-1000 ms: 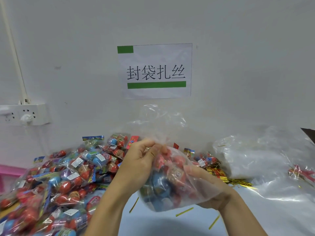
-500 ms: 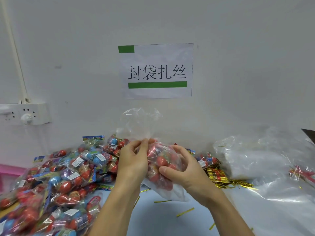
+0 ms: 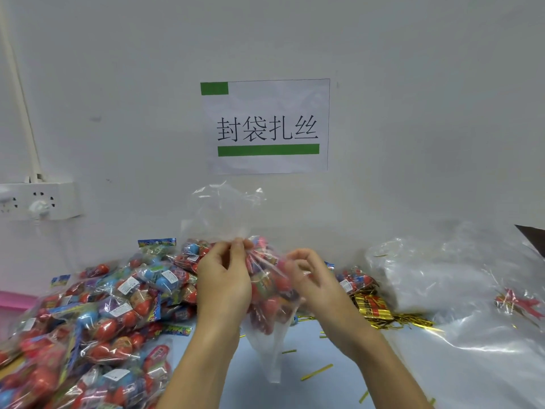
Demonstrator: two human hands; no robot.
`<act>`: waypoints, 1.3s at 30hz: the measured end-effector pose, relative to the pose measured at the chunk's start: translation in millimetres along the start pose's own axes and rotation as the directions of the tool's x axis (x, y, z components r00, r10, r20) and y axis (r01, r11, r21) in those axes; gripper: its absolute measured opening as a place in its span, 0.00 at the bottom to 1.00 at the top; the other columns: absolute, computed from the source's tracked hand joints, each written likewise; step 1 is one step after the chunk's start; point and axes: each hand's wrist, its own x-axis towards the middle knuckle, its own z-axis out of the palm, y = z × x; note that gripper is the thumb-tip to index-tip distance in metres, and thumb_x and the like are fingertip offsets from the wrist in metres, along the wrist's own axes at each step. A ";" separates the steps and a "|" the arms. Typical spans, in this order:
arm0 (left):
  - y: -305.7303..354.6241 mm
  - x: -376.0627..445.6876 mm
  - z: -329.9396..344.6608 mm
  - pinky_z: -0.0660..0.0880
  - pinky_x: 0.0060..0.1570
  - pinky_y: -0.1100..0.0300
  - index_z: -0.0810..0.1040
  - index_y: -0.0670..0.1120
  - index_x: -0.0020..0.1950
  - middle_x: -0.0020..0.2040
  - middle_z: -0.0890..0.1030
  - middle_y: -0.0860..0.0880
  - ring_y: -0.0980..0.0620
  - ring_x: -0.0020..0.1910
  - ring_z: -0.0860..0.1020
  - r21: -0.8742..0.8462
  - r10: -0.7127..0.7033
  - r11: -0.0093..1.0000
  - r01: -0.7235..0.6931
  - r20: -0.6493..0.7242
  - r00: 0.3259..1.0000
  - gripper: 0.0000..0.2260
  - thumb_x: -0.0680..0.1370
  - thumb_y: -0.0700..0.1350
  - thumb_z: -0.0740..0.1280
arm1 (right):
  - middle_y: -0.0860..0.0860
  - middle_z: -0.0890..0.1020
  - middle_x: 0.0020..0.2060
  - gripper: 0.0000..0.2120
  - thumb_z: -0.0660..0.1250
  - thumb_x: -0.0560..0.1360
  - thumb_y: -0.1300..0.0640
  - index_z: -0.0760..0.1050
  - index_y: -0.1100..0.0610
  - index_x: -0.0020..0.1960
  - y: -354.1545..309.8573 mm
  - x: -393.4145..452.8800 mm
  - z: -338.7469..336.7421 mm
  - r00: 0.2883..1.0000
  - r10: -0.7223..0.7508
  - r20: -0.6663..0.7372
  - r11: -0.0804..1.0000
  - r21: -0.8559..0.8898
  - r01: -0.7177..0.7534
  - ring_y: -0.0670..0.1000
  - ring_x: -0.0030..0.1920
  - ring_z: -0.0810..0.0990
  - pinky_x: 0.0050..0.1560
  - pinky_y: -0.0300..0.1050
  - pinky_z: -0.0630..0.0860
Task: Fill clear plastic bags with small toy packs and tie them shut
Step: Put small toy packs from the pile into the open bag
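Two hands | left hand [image 3: 224, 287] pinches bag [image 3: 265, 296] neck | right hand [image 3: 309, 278] fingers curled on it | sign [image 3: 265, 126]: 封袋扎丝

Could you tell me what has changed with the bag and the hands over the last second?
The right hand left its cradling place under the filled bag and rose beside its neck, which the left hand pinches. The bag, now hanging lower, has a narrower gathered top. The toy pack pile and gold twist ties stayed put.
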 end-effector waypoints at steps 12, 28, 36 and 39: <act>9.2 -6.3 -2.3 0.79 0.41 0.64 0.86 0.56 0.41 0.42 0.86 0.53 0.57 0.43 0.84 -0.171 0.129 0.981 -0.087 0.253 0.959 0.10 0.74 0.55 0.66 | 0.55 0.76 0.70 0.25 0.62 0.81 0.38 0.74 0.50 0.72 11.2 6.4 -18.6 0.903 0.131 0.408 0.743 0.563 -0.362 0.59 0.70 0.75 0.69 0.65 0.71; 3.1 -5.5 9.8 0.83 0.46 0.54 0.86 0.48 0.48 0.47 0.87 0.49 0.50 0.48 0.85 -0.308 -0.134 0.943 0.126 -0.005 0.991 0.11 0.82 0.46 0.64 | 0.62 0.83 0.59 0.25 0.73 0.72 0.57 0.75 0.62 0.67 11.9 8.2 -9.0 1.000 0.019 -0.001 0.886 0.463 -0.016 0.64 0.58 0.83 0.58 0.66 0.79; -2.6 3.9 -2.8 0.81 0.31 0.57 0.86 0.50 0.42 0.41 0.87 0.49 0.51 0.38 0.85 -0.316 -0.247 0.924 0.214 -0.069 0.967 0.12 0.82 0.46 0.65 | 0.53 0.85 0.52 0.29 0.81 0.65 0.64 0.70 0.52 0.59 16.8 0.2 -11.1 0.996 -0.060 0.069 0.985 0.165 0.048 0.56 0.50 0.87 0.44 0.43 0.82; -3.7 3.5 -4.0 0.80 0.36 0.56 0.85 0.57 0.36 0.41 0.86 0.50 0.49 0.42 0.85 -0.215 -0.188 0.962 0.166 -0.083 0.979 0.17 0.82 0.46 0.65 | 0.46 0.84 0.53 0.27 0.81 0.67 0.58 0.70 0.50 0.58 14.4 -1.3 -18.3 0.992 -0.028 0.122 0.999 0.044 0.023 0.50 0.52 0.86 0.46 0.43 0.82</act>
